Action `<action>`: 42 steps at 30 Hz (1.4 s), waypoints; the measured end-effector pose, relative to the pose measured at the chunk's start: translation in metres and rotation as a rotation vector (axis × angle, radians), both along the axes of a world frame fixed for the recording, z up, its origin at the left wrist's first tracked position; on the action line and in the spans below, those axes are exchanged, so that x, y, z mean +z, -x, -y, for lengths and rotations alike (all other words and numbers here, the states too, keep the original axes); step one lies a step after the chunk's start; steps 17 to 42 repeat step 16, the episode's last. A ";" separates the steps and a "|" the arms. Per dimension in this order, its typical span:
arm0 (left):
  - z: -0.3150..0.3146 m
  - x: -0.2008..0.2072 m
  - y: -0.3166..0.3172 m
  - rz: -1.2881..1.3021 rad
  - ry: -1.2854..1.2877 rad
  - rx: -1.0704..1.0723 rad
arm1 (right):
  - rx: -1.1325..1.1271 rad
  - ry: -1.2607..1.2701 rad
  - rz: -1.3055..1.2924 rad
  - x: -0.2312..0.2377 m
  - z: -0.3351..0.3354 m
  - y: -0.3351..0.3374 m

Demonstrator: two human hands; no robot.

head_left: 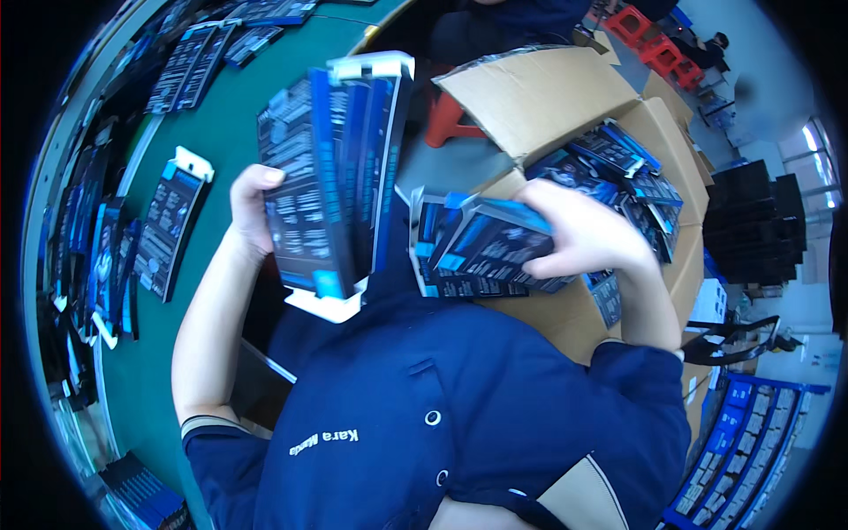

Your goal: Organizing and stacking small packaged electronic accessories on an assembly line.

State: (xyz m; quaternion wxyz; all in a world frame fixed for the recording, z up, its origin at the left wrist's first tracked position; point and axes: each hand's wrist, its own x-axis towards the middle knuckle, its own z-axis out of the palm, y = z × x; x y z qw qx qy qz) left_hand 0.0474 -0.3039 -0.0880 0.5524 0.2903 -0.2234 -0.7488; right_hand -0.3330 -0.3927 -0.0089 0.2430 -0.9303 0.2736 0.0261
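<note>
My left hand (253, 208) grips a fanned stack of flat dark blue printed boxes (300, 177), held upright in front of my chest. White end flaps stand open at the top and bottom of some of them. My right hand (587, 234) is closed on another bunch of the same kind of boxes (490, 238), tilted at the near edge of a large open carton (548, 88). Inside the carton lie more such boxes (654, 190) in a loose heap. The far sides of both held bunches are hidden.
A green worktable (141, 371) runs along the left, with a single box (172, 225) and several piles of boxes on it. Red stools (658, 53) stand far right, and another person (521, 22) is at the top. Blue shelving with small bins (742, 442) is at the lower right.
</note>
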 end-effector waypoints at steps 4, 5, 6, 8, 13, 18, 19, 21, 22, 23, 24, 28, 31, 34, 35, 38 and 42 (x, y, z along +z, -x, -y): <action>-0.010 0.010 -0.030 -0.070 0.163 0.056 | 0.206 -0.265 -0.392 -0.054 0.000 -0.046; -0.013 0.003 -0.037 -0.091 0.080 0.068 | 0.143 -0.275 -0.520 -0.054 -0.007 -0.055; -0.015 -0.002 -0.045 -0.121 0.041 0.036 | 0.093 -0.336 -0.543 -0.064 -0.008 -0.060; -0.004 0.004 -0.038 -0.062 0.000 0.005 | -0.054 -0.509 -0.552 -0.070 -0.004 -0.055; -0.008 0.024 -0.012 -0.071 -0.024 0.105 | -0.101 -0.623 -0.054 -0.041 0.010 -0.050; -0.016 0.041 -0.022 -0.081 0.085 0.202 | -0.068 -0.935 0.251 0.018 0.031 -0.080; -0.016 0.041 -0.022 -0.081 0.085 0.202 | -0.068 -0.935 0.251 0.018 0.031 -0.080; -0.016 0.041 -0.022 -0.081 0.085 0.202 | -0.068 -0.935 0.251 0.018 0.031 -0.080; -0.016 0.041 -0.022 -0.081 0.085 0.202 | -0.068 -0.935 0.251 0.018 0.031 -0.080; -0.016 0.041 -0.022 -0.081 0.085 0.202 | -0.068 -0.935 0.251 0.018 0.031 -0.080; -0.016 0.041 -0.022 -0.081 0.085 0.202 | -0.068 -0.935 0.251 0.018 0.031 -0.080; -0.016 0.041 -0.022 -0.081 0.085 0.202 | -0.068 -0.935 0.251 0.018 0.031 -0.080; -0.016 0.041 -0.022 -0.081 0.085 0.202 | -0.068 -0.935 0.251 0.018 0.031 -0.080; -0.016 0.041 -0.022 -0.081 0.085 0.202 | -0.068 -0.935 0.251 0.018 0.031 -0.080; -0.016 0.041 -0.022 -0.081 0.085 0.202 | -0.068 -0.935 0.251 0.018 0.031 -0.080; -0.016 0.041 -0.022 -0.081 0.085 0.202 | -0.068 -0.935 0.251 0.018 0.031 -0.080; -0.016 0.041 -0.022 -0.081 0.085 0.202 | -0.068 -0.935 0.251 0.018 0.031 -0.080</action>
